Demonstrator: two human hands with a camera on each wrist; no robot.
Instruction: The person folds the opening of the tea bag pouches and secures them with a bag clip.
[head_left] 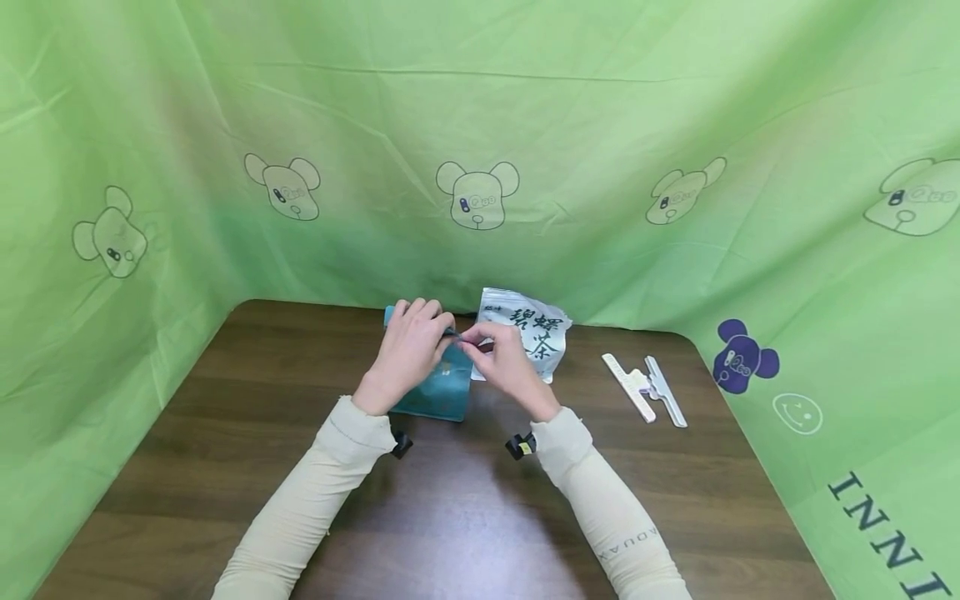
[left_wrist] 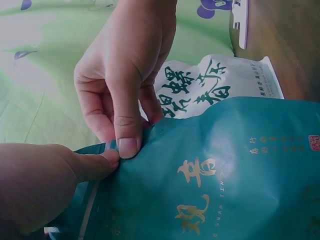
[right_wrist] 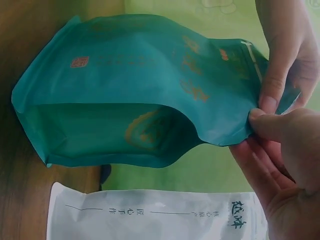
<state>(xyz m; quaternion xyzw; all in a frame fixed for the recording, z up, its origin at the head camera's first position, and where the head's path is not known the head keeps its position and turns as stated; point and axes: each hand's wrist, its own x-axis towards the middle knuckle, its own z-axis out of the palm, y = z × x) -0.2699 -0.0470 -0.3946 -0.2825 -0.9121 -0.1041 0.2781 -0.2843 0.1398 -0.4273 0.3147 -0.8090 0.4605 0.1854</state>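
Note:
A teal tea pouch (head_left: pixel 438 392) with gold lettering stands near the table's back edge. My left hand (head_left: pixel 408 346) grips its top end, thumb lying by the pale zip strip (left_wrist: pixel 90 210) in the left wrist view. Close beside that thumb, my right hand (head_left: pixel 504 358) pinches the pouch's side edge between thumb and fingers. The right wrist view shows both thumbs meeting at the upper corner of the teal pouch (right_wrist: pixel 135 65), its gusseted side facing the camera. Just right of it is a white tea pouch (head_left: pixel 551 333) with dark green characters, partly behind my right hand.
Two long flat clips, one whitish (head_left: pixel 627 387) and one silvery (head_left: pixel 666 393), lie at the right on the brown wooden table (head_left: pixel 247 467). A green printed cloth (head_left: pixel 480 108) hangs behind the table and along both sides.

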